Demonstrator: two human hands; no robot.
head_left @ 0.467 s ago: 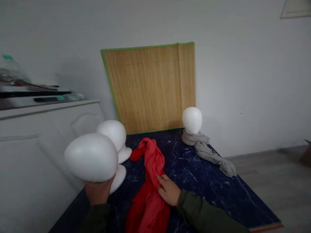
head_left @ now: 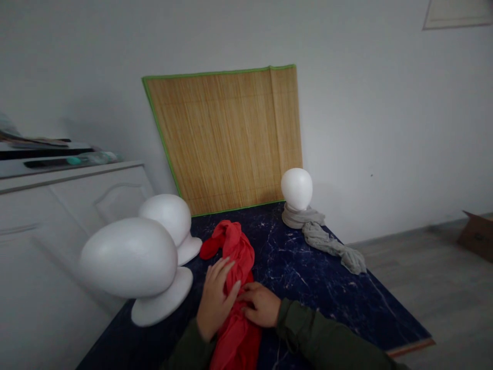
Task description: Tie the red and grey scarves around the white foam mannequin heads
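Note:
A long red scarf [head_left: 243, 257] lies bunched lengthwise on the dark blue marbled table [head_left: 285, 262], and its near end runs out of view at the bottom. On the scarf's left side rests my left hand [head_left: 216, 297], its fingers stretched out and the thumb apart. My right hand [head_left: 262, 304] is on the right side with fingers bent, gathering the fabric between thumb and fingertips. Left of my hands stand two white foam heads, the nearer foam head [head_left: 131, 257] and the farther foam head [head_left: 167, 216], each on a round base.
At the table's back right, another white foam head [head_left: 297, 187] has a grey scarf [head_left: 327, 239] around its neck, one end trailing right. A bamboo mat [head_left: 227, 139] leans on the wall. White cabinets [head_left: 73, 221] border the left; a cardboard box [head_left: 477, 236] sits on the floor.
My left hand has let go of the nearer foam head, which now stands on the table, and moved right onto the red scarf. My right hand stays on the scarf, its fingers now more bent.

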